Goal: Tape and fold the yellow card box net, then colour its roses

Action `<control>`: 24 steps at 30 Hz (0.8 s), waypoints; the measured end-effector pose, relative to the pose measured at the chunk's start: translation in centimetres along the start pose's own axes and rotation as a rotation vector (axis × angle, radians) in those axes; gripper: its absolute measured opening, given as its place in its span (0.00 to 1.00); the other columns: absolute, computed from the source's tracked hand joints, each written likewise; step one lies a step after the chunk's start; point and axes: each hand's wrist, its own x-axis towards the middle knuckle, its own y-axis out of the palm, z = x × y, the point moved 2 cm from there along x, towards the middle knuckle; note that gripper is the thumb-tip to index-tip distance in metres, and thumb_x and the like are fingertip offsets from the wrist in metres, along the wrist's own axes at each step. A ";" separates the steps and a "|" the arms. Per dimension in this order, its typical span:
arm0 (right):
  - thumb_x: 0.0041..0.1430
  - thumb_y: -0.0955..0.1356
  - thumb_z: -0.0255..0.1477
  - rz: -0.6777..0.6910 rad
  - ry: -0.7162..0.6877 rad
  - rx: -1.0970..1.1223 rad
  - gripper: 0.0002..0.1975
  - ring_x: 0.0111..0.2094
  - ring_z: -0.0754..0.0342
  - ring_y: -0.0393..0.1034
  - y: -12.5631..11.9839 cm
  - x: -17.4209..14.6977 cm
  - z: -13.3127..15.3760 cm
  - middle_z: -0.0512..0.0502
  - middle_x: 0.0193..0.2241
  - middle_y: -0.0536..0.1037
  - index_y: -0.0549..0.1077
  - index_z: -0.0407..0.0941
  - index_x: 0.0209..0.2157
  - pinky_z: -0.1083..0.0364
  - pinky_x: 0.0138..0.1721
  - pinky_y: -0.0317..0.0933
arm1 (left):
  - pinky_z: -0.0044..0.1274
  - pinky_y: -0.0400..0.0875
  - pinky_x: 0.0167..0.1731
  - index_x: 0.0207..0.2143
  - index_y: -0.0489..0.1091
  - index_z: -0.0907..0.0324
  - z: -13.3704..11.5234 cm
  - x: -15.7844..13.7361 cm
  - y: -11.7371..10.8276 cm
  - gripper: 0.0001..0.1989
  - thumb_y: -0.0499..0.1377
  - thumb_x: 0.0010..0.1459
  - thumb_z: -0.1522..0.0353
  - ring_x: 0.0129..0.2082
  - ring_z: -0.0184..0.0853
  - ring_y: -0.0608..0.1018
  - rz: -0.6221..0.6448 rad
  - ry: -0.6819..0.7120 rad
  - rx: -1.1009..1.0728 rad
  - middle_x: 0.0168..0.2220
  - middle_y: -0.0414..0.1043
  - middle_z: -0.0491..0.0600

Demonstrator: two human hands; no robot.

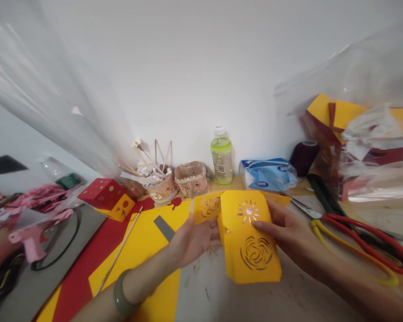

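Note:
A folded piece of yellow card with cut-out patterns hangs over the middle of the table. Its front panel carries a sunburst above a rose, and a side panel with another rose extends to the left. My right hand pinches the card's right side, thumb on the front near the sunburst and the other fingers mostly behind. With its palm turned up, my left hand grips the left panel, the thumb at its edge and the fingers curled beneath. A green bangle circles my left wrist.
Yellow sheets lie on the left with a thin stick. Red-handled scissors rest at right. Behind stand a green bottle, a tissue pack and a red-yellow box. A pink glue gun is far left.

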 end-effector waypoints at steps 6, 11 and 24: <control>0.53 0.68 0.31 -0.012 0.028 0.017 0.28 0.41 0.48 0.73 -0.2 0.2 -0.2 0.41 0.45 0.75 0.59 0.47 0.55 0.48 0.41 0.67 | 0.35 0.57 0.53 0.52 0.62 0.56 -1.2 -0.1 -1.2 0.24 0.51 0.57 0.55 0.56 0.44 0.63 -0.449 0.283 0.290 0.56 0.60 0.54; 0.54 0.67 0.31 0.021 -0.028 -0.030 0.25 0.45 0.48 0.70 0.1 0.0 -0.1 0.44 0.48 0.74 0.62 0.49 0.54 0.47 0.46 0.64 | 0.35 0.43 0.59 0.58 0.55 0.49 -2.8 -1.9 1.0 0.23 0.51 0.59 0.62 0.60 0.42 0.55 -0.257 0.869 1.278 0.58 0.58 0.48; 0.53 0.67 0.31 0.117 0.002 -0.058 0.24 0.45 0.45 0.70 0.9 -0.3 -0.7 0.43 0.46 0.74 0.64 0.47 0.53 0.44 0.45 0.65 | 0.37 0.33 0.59 0.62 0.42 0.48 -2.5 -1.1 1.6 0.38 0.50 0.53 0.48 0.61 0.45 0.53 0.141 0.623 1.654 0.61 0.51 0.50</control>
